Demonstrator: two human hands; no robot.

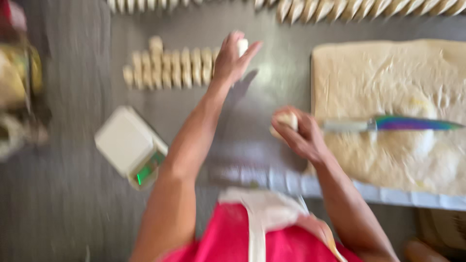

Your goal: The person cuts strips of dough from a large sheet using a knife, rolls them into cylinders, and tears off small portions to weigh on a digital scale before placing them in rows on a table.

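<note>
My left hand (230,58) reaches out over a grey metal table (77,194) and holds a small white piece of dough (241,46) by the fingertips, at the right end of a row of rolled dough pieces (167,67). Nearer to me, my right hand (298,133) is closed around another pale lump of dough (286,120), just left of a large flat sheet of dough (388,87). A knife with an iridescent blade and a pale handle (393,123) lies across that sheet, to the right of my right hand. The picture is blurred by motion.
A small white kitchen scale with a green display (131,145) stands at the left of my left arm. A further row of shaped dough pieces (340,8) runs along the far edge. Blurred containers (19,82) stand at the far left.
</note>
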